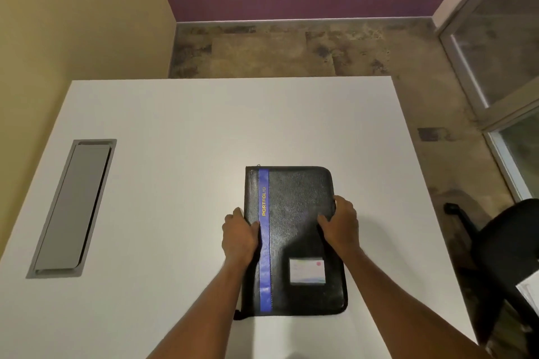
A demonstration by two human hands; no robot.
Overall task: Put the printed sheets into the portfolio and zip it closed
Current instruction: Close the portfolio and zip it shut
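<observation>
A black portfolio with a blue stripe and the word PORTFOLIO lies flat and closed on the white table. A small card window sits on its cover near me. My left hand grips the portfolio's left spine edge, thumb on the blue stripe. My right hand grips the right edge, thumb on the cover and fingers curled over the side. A zip pull hangs at the near left corner. White sheets show at the right frame edge, on the chair.
A grey cable hatch is set into the table at the left. A black office chair stands to the right of the table. Beyond the far table edge is bare floor, a purple wall and a glass partition.
</observation>
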